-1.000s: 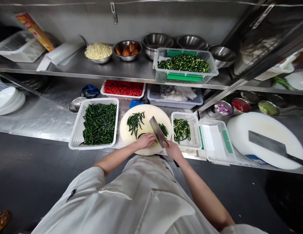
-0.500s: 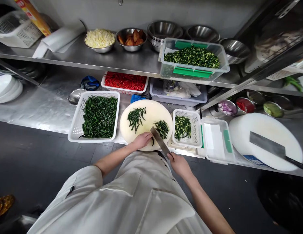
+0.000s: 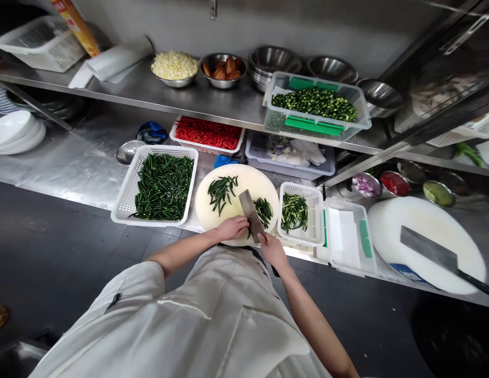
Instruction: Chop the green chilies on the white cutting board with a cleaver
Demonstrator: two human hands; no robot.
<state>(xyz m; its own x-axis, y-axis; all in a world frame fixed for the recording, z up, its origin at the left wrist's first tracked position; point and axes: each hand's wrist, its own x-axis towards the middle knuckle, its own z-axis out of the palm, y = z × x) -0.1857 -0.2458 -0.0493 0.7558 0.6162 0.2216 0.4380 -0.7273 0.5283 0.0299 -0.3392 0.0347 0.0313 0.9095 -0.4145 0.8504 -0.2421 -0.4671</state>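
Note:
My right hand [image 3: 273, 251] grips a cleaver [image 3: 250, 212] by its handle, the blade low over a round white cutting board [image 3: 205, 210]. Just left of the blade, my left hand [image 3: 234, 227] is closed, its fingertips bunched at a dark green chili pepper [image 3: 249, 232] that is mostly hidden. Whole-looking green chilies [image 3: 221, 194] lie in a loose pile on the board's left. A pile of cut chilies [image 3: 263, 211] rests to the right of the blade.
Left of the board stands a white basket [image 3: 115, 207] full of green chilies; right of it, a smaller basket [image 3: 317, 210] holds cut strips. Behind are red chilies [image 3: 207, 132]. A second cleaver [image 3: 429, 247] lies on another board [image 3: 470, 247]. A steel shelf [image 3: 224, 113] overhangs the back.
The cleaver has turned so that more of its broad side shows, and my right hand has come left, nearer my left hand. The camera view has shifted slightly.

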